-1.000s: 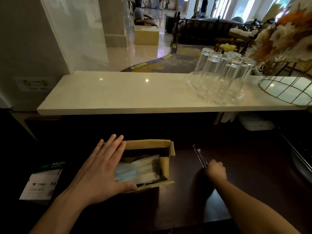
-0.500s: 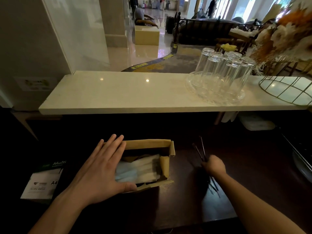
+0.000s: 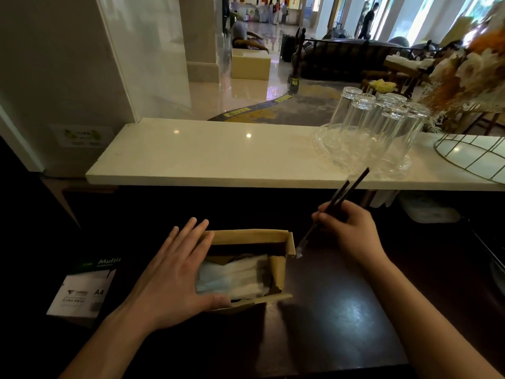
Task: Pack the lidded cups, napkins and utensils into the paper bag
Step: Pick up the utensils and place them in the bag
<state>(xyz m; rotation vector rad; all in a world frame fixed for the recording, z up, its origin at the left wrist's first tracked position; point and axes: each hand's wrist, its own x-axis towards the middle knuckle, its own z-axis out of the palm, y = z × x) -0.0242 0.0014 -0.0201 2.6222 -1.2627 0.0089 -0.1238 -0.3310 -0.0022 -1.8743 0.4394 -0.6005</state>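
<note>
An open brown paper bag stands on the dark counter, with pale blue-white napkins lying on top inside it. My left hand rests flat against the bag's left side, thumb along its near edge. My right hand is raised just right of the bag and grips dark-handled utensils. Their handles point up and away to the right; a shiny tip hangs close to the bag's right rim. No lidded cups can be made out inside the bag.
A white stone ledge runs across behind the counter, carrying several upturned clear glasses and a wire basket at the right. A pack of A4 paper lies left of the bag.
My right hand has lifted the utensils off the counter and swung them up, tips now toward the bag's right rim. My left hand and the bag stayed put.
</note>
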